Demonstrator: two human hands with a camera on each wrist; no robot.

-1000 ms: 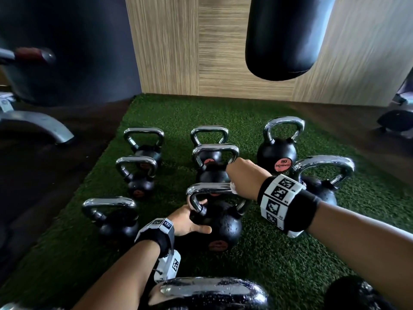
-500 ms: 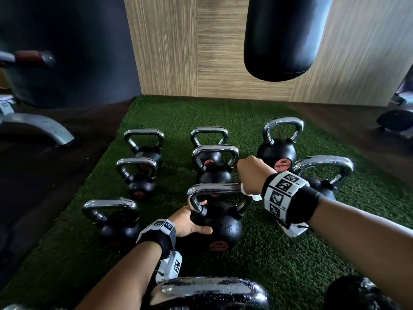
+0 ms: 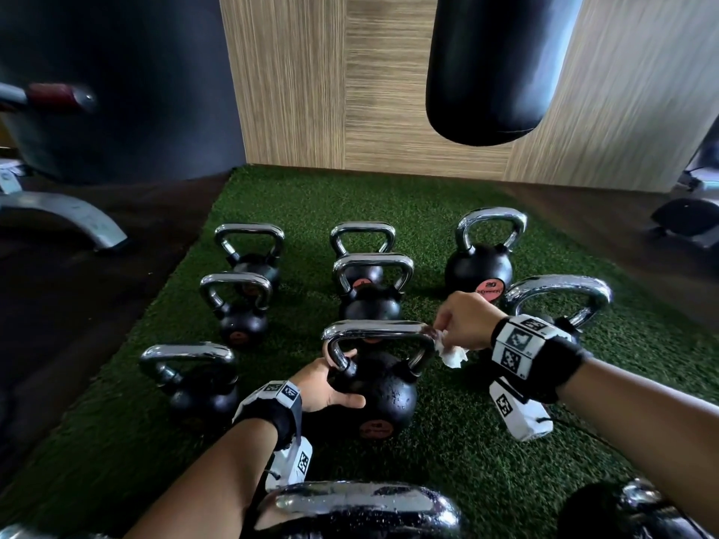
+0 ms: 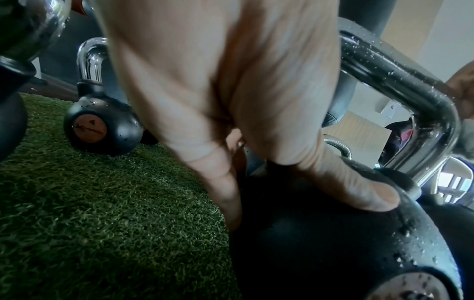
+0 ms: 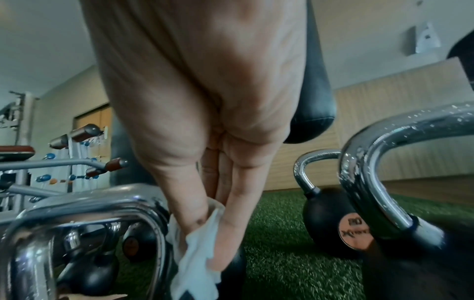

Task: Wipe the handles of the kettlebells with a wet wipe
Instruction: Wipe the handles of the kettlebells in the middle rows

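Note:
Several black kettlebells with chrome handles stand on green turf (image 3: 447, 453). The nearest middle kettlebell (image 3: 379, 398) has a wet chrome handle (image 3: 379, 330) (image 4: 400, 85) (image 5: 84, 205). My left hand (image 3: 327, 387) (image 4: 307, 192) grips the ball of this kettlebell just below the handle's left leg, thumb pressed on the black surface. My right hand (image 3: 461, 320) (image 5: 212, 219) pinches a crumpled white wet wipe (image 3: 449, 350) (image 5: 197, 257) at the handle's right corner; the wipe hangs beside the handle's right leg.
Other kettlebells ring the held one: a large one (image 3: 556, 301) close on the right, another (image 3: 480, 262) behind it, smaller ones (image 3: 241, 305) on the left, one (image 3: 362, 507) at the near edge. A black punching bag (image 3: 494, 68) hangs overhead. A bench frame (image 3: 66, 215) stands left.
My right hand has slid rightwards along the handle top to its right corner and off the end, and the white wipe now shows hanging below the fingers. The left hand has kept its hold.

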